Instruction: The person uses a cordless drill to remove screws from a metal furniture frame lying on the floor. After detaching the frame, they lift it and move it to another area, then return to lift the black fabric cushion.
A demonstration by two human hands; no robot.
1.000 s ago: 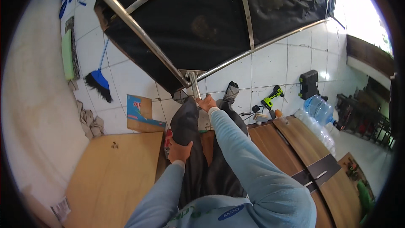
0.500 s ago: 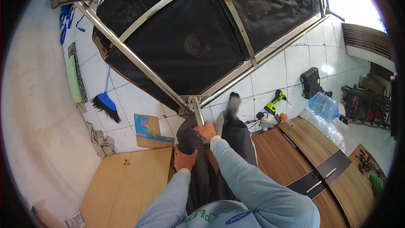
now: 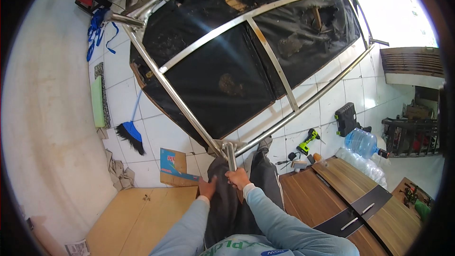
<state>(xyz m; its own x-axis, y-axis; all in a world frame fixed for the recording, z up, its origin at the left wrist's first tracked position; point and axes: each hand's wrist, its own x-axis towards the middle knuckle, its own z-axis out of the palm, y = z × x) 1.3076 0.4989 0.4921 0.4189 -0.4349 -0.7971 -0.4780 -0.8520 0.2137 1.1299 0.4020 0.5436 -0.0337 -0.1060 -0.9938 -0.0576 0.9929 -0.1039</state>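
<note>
Gripping the metal frame [image 3: 227, 90] leg: right hand [image 3: 238, 178] fingers; left hand [image 3: 207, 188] fingers unclear.

The right hand [image 3: 238, 178] grips the short leg [image 3: 231, 157] of a steel frame [image 3: 199, 128] covered with black sheet. The left hand [image 3: 207, 187] rests at nine o'clock, on a dark trouser leg [image 3: 222, 208].

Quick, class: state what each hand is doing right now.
Left hand: resting on the dark trouser leg, grip unclear.
Right hand: closed around the metal frame leg.
</note>
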